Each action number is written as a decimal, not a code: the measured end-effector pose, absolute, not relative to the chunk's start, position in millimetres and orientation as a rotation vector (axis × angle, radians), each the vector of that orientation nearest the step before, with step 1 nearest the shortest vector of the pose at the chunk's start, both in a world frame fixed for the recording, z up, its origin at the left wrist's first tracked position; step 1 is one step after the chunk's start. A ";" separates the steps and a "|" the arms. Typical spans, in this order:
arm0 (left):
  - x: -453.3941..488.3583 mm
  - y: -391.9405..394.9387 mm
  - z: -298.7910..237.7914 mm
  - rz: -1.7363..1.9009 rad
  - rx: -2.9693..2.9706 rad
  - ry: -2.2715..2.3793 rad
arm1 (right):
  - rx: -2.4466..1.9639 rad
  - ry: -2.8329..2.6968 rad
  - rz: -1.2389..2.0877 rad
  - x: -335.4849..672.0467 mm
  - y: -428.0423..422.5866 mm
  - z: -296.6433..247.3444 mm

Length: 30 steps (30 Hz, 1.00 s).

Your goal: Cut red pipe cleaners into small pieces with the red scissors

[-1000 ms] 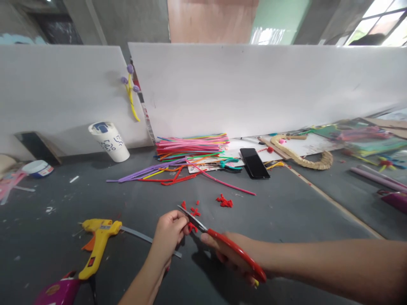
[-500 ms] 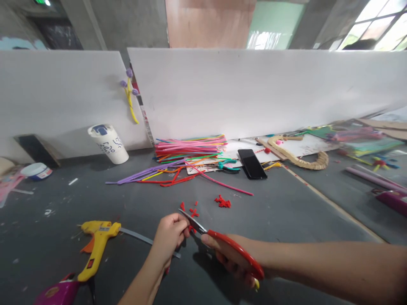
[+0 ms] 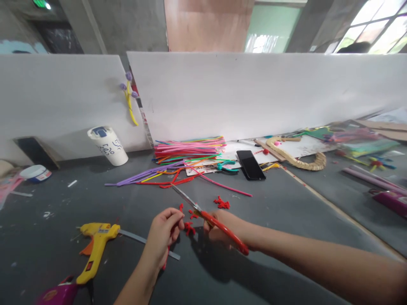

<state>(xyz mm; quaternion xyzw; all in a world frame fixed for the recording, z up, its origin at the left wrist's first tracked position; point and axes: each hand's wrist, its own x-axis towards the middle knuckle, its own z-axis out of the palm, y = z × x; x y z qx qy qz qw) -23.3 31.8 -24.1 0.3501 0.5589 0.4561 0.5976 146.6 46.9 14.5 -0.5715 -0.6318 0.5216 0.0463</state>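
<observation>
My left hand is closed in a pinch on a red pipe cleaner that runs down past my wrist. My right hand grips red-handled scissors; their blades point up and left, above the left fingers, and look nearly closed. Small red cut pieces lie between my hands, and another red heap sits just beyond the scissors. All of this is low in the middle of the grey table.
A yellow glue gun lies at left, a magenta object below it. Further back are a pile of coloured pipe cleaners, a black phone, teal pliers, a white cup and white boards.
My right hand has swung the scissors up and to the left, away from the piece in my left fingers. Both hands sit slightly further from me; a red piece now lies below the blades.
</observation>
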 end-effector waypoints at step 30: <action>-9.8 24.6 -16.7 0.885 0.797 1.149 | -1.377 -2.056 1.063 132.6 52.9 -0.3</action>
